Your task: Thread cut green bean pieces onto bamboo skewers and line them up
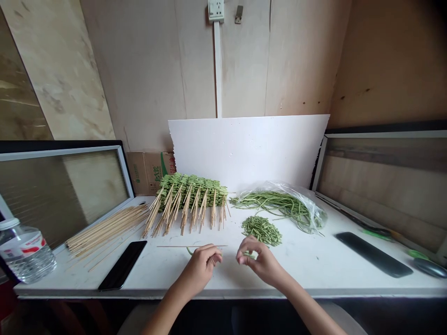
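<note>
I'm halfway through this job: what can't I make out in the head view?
All in the head view:
Left hand: its own curled fingers hide whether it grips the green bean showing beside it.
Right hand: its fingers partly cover the green piece there, so the grip is unclear.
Cardboard box: the white panel hides its right end.
Water bottle: small label print is unreadable.

Left hand [202,263] loosely curled; right hand [261,260] arched, fingers [248,244] bent; hands apart, forearms [171,302] converging forward.
</note>
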Demonstrator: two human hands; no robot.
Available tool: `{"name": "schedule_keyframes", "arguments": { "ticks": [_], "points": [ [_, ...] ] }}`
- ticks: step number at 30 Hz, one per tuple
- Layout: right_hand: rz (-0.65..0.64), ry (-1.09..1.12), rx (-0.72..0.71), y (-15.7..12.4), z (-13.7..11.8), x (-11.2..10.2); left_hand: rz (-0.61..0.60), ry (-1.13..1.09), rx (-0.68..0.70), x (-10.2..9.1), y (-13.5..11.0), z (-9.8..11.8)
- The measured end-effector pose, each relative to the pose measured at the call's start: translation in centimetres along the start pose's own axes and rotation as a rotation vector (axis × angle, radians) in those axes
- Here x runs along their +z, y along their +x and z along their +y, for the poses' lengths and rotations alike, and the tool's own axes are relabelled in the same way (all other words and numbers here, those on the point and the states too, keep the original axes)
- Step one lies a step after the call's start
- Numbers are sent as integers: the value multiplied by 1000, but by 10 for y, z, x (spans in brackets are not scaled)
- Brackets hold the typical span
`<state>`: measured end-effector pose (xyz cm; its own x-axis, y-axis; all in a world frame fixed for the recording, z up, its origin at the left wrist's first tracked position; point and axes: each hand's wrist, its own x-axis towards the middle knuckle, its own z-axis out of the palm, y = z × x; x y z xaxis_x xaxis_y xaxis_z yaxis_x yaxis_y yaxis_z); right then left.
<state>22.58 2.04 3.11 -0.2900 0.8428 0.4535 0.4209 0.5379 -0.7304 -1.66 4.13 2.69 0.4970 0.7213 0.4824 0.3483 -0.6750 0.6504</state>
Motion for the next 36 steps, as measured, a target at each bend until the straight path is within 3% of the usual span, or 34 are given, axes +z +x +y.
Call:
{"name": "schedule_keyframes", "arguments": {
  "ticks": [3, 7, 11, 17, 23, 28, 36],
  "points": [
    [145, -283, 45, 0, 22, -7, -2, -3, -5, -2, -1, 5],
    [120, -405, 90, -4, 45, -12, -56, 1, -13, 3, -5, 9],
    [113, -417, 79, -6, 49, -13, -43, -1, 5, 8, -6, 4],
    [170, -276, 55, -3, 28, -8, 67, -22, 23, 19, -4, -9],
    [-8, -51, -3, -5, -5, 14, 106, -39, 54, 24, -4, -7],
    [91, -63, -3, -5, -5, 17, 66, 41, 42, 19, -4, -9],
    [80, -35, -65, -7, -11, 24, 4, 117, 90, 23, -8, -2]
  ]
}}
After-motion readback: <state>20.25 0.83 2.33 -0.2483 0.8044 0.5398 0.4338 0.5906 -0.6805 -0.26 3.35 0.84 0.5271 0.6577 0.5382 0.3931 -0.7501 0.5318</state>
